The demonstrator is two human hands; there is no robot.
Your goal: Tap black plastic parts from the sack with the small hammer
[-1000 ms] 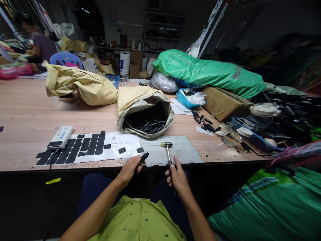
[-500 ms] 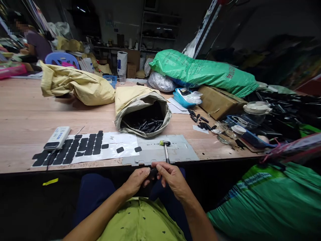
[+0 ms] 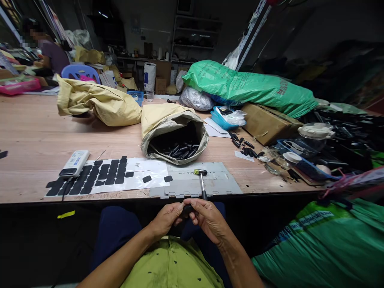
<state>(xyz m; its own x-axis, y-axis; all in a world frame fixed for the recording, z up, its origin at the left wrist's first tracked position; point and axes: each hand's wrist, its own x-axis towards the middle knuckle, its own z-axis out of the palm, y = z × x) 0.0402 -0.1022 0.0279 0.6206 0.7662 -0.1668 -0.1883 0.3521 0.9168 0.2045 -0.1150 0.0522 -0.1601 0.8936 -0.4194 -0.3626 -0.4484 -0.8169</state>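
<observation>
Between my two hands, just below the table's front edge, is a small black piece (image 3: 187, 209), mostly covered by the fingers; its exact kind cannot be made out. My left hand (image 3: 168, 217) pinches one side with thumb and fingers. My right hand (image 3: 207, 218) grips the other side, its thumb and fingertips pressed on it. Right above them a small mallet (image 3: 202, 184) lies with its handle toward me on a grey sheet (image 3: 222, 184). Farther back, a yellow sack (image 3: 156, 120) lies with its mouth toward me, showing many glossy black parts (image 3: 181, 151).
Rows of black rounded patches (image 3: 103, 174) lie on a white sheet at left, with a white device (image 3: 75, 163) beside them. Another yellow sack (image 3: 102, 102), a cardboard box (image 3: 267, 122), jars and a green sack (image 3: 249, 84) stand around. A person (image 3: 51, 54) sits far left.
The whole view has shifted slightly, so the table's things appear a little farther right. Both hands stay together on the black piece, with the right fingers now closer around it.
</observation>
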